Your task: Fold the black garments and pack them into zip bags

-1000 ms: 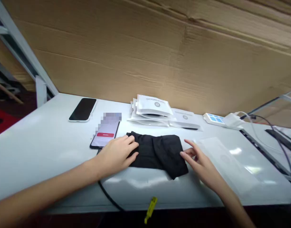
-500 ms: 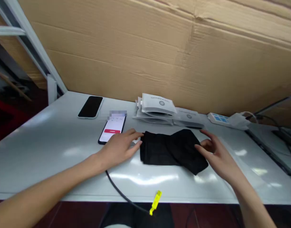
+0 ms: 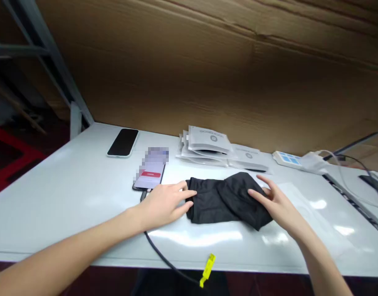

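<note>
A folded black cloth (image 3: 216,201) lies on the white table, its right part turned over at a slant. My left hand (image 3: 167,203) rests at its left edge, fingers apart, with fingertips on the fabric. At the right end, my right hand (image 3: 273,201) has its thumb and fingers spread, touching the slanted part from above. Neither hand is closed round the cloth.
Behind the cloth sit stacked pale packets (image 3: 207,142). A lit phone (image 3: 151,170) with a black cable (image 3: 164,258) and a dark-screened phone (image 3: 123,143) lie to the left. A power strip (image 3: 287,159) stands at the back right, before the cardboard wall (image 3: 189,74).
Both hands have shifted slightly inward onto the cloth, the left fingertips now overlapping its edge. The whole view has moved a little, and the cardboard looks darker.
</note>
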Demonstrator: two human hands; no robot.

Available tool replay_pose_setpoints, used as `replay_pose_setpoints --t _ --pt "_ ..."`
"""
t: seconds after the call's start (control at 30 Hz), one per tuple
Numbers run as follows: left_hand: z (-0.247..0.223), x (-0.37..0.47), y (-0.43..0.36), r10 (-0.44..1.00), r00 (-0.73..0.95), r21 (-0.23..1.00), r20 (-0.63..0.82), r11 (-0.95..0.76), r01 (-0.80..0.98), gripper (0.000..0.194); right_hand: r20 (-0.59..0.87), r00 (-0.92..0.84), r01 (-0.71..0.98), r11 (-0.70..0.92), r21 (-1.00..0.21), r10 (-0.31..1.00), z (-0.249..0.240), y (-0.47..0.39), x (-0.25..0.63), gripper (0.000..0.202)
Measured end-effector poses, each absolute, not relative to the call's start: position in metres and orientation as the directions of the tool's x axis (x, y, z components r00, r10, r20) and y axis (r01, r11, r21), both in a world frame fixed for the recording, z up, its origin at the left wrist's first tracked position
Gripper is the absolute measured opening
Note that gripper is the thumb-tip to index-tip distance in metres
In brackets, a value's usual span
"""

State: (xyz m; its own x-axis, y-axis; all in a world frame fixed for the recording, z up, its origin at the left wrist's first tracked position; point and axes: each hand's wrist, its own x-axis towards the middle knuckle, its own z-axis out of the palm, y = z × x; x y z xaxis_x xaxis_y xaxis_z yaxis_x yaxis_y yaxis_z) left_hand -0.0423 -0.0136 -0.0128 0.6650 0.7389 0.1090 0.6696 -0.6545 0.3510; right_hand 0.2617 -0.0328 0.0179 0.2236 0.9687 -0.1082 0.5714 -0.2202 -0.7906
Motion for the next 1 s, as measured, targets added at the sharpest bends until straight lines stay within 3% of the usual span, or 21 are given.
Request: replay_pose_setpoints --t 0.1,0.17,0.23,0.33,0.4,0.5,0.6,0.73,0.87,1.0 --pt "-0.012 -0.043 -0.014 0.744 0.657 0.396 0.124 -0.644 0.655 0.035 0.084 0.126 0.635 -0.015 -0.773 0.989 0.043 -0.041 0.229 0.070" --pt "-0.011 -0.045 -0.013 0.774 0.615 0.442 0.150 -0.609 0.659 0.033 0.066 -0.078 0.601 0.099 -0.793 0.995 0.059 -0.048 0.210 0.062" --pt "-0.009 -0.047 -0.012 0.824 0.543 0.471 0.161 -0.547 0.692 0.034 0.068 -0.145 0.593 0.141 -0.793 0.987 0.068 -0.052 0.202 0.052" --pt "-0.005 -0.048 -0.010 0.877 0.457 0.495 0.149 -0.466 0.734 0.031 0.105 -0.012 0.653 0.087 -0.752 0.994 0.060 -0.046 0.210 0.045" --pt "-0.003 -0.046 -0.009 0.905 0.408 0.514 0.117 -0.407 0.755 0.030 0.031 0.036 0.699 -0.003 -0.715 0.999 0.047 -0.040 0.219 0.045" --pt "-0.001 -0.043 -0.011 0.934 0.354 0.550 0.049 -0.321 0.771 0.029 -0.146 -0.028 0.710 -0.083 -0.700 0.989 0.025 -0.035 0.220 0.045" --pt "-0.004 -0.039 -0.013 0.930 0.368 0.617 0.023 -0.303 0.727 0.024 -0.217 -0.100 0.651 -0.101 -0.752 0.971 0.013 -0.038 0.204 0.048" --pt "-0.013 -0.037 -0.013 0.926 0.377 0.789 -0.029 -0.211 0.578 0.018 -0.222 -0.119 0.443 -0.148 -0.884 0.968 0.007 -0.043 0.184 0.064" --pt "-0.022 -0.033 -0.014 0.911 0.400 0.959 -0.100 -0.019 0.283 0.020 -0.264 -0.041 0.112 -0.258 -0.960 0.964 0.001 -0.042 0.178 0.077" --pt "-0.023 -0.027 -0.020 0.924 0.378 0.996 -0.057 0.024 0.092 0.020 -0.337 -0.104 -0.252 -0.353 -0.901 0.936 0.000 -0.040 0.175 0.054"
